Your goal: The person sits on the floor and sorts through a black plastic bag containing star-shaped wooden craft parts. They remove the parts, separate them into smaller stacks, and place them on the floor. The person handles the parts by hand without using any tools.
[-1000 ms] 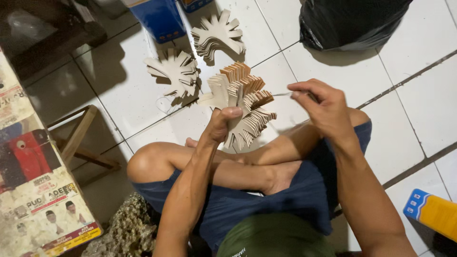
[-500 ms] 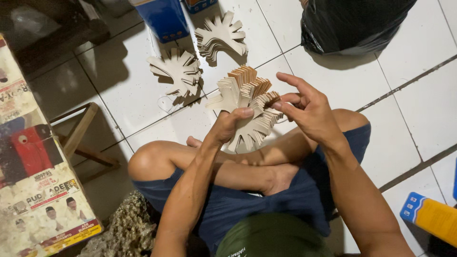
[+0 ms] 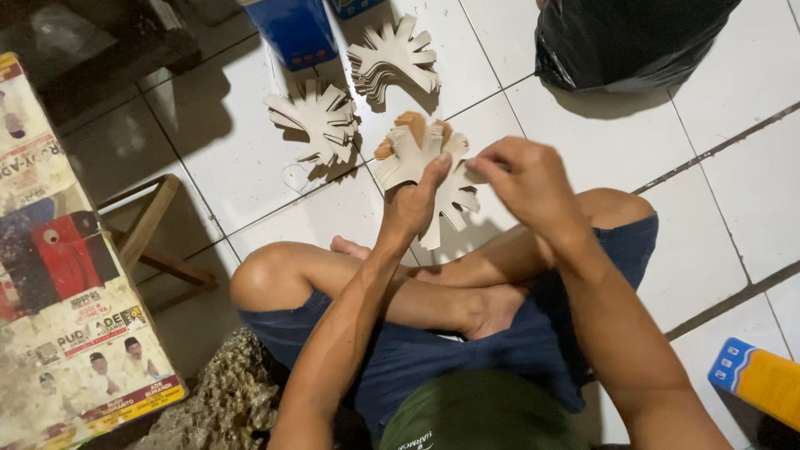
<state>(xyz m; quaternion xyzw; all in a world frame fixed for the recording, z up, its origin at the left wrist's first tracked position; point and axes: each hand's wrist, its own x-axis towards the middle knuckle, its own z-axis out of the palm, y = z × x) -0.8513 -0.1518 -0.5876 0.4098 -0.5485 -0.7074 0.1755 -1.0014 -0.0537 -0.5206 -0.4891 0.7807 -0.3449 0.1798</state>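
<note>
**Cardboard fan held up over the knees**

Cardboard cutouts [image 3: 425,171], a stacked bunch w/ finger-like tabs, sit upright in the left hand [image 3: 414,204], gripped at the base so the tabs splay free. Right hand [image 3: 521,179] is pinched narrow on the bunch's right edge, apparently to steady or pick at one tab. Person sits cross-legged on the tiled floor [image 3: 733,208]. Two more stacks [image 3: 321,121] [image 3: 396,62] lie flat just ahead, within reach. Black bag [image 3: 625,37] farther back; blue box [image 3: 296,29] beside the stacks.

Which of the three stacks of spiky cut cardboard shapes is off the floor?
The stack of spiky cardboard shapes held in both hands; the other two stacks lie on the white tiles.
</note>
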